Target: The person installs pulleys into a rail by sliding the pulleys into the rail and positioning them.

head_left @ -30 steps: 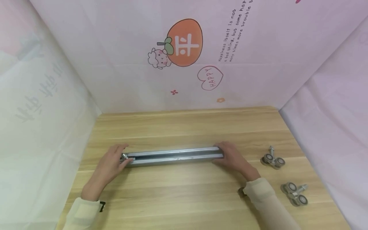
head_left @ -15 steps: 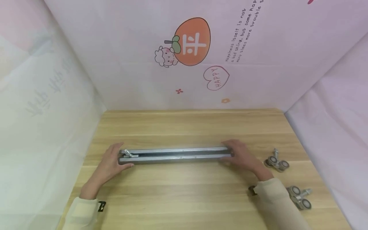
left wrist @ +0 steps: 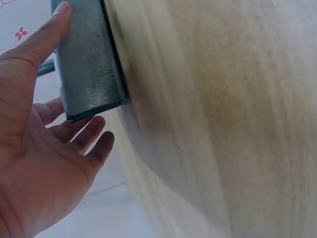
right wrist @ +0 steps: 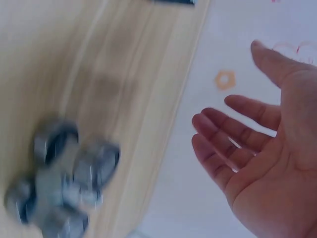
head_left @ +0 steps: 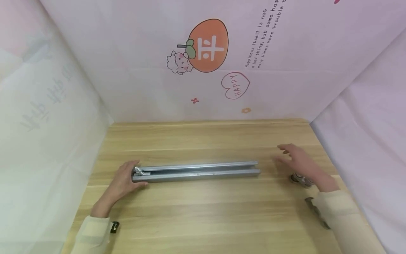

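A grey metal rail [head_left: 203, 174] with a slot along its top lies across the table. In its left end sits a roller whose threaded bolt [head_left: 138, 170] sticks up through the slot. My left hand [head_left: 122, 180] holds that end, thumb on the near side and fingers on the far side; the left wrist view shows the thumb against the rail wall [left wrist: 89, 59]. Off the rail's right end, my right hand [head_left: 299, 160] hovers with nothing in it, fingers loosely bent. Below it is a wheeled metal roller [head_left: 301, 180], partly covered by the wrist and blurred in the right wrist view.
A wood-grain table [head_left: 196, 211] carries everything. Printed cloth walls stand at the back [head_left: 142, 95], the left and the right [head_left: 364, 141]. The right sleeve [head_left: 339, 208] hides most of the table's right side.
My right hand has let go of the rail's right end and moved right, over the rollers, covering them partly. The left hand stays at the rail's left end.
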### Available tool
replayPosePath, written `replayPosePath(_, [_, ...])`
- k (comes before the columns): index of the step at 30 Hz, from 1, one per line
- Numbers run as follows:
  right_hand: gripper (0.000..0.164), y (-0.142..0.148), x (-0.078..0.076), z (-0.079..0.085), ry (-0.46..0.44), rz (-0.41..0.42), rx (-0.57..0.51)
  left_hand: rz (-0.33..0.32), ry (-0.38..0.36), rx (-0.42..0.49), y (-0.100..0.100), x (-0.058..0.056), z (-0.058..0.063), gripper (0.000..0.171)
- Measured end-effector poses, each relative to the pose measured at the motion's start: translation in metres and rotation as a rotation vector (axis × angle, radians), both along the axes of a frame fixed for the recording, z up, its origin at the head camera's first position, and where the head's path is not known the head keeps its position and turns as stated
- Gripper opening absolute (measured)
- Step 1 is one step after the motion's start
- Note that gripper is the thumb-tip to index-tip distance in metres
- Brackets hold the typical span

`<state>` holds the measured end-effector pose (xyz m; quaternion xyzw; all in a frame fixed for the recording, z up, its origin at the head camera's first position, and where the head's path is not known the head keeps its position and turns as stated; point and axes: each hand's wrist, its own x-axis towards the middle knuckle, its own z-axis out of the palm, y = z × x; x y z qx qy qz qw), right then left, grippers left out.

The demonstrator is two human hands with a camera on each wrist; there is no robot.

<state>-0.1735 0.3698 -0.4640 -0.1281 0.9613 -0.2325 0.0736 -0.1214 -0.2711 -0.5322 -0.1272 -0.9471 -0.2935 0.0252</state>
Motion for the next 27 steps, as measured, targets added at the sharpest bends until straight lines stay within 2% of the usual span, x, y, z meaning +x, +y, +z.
replayPosePath(3, [0.077, 0.025, -0.009, 0.003, -0.003, -0.017, 0.062, 0.002, -0.002, 0.007, -0.001, -0.001, -0.005, 0.093])
replayPosePath(7, [0.077, 0.06, -0.019, -0.004, -0.003, -0.039, 0.153, 0.001, -0.01, 0.02, -0.001, -0.002, -0.01, 0.091])
replayPosePath(12, [0.073, 0.09, -0.021, -0.015, -0.092, -0.068, 0.2, -0.011, -0.015, 0.033, 0.0, -0.003, -0.016, 0.09])
replayPosePath(17, [0.072, 0.101, -0.022, -0.016, -0.147, -0.078, 0.23, -0.004, -0.018, 0.048, 0.0, -0.004, -0.019, 0.088])
replayPosePath(22, [0.067, 0.1, -0.025, -0.018, -0.176, -0.04, 0.277, 0.017, -0.014, 0.067, -0.001, -0.004, -0.023, 0.083])
replayPosePath(27, [0.064, 0.097, -0.026, -0.023, -0.214, -0.043, 0.289, 0.017, -0.005, 0.09, -0.002, -0.005, -0.027, 0.075])
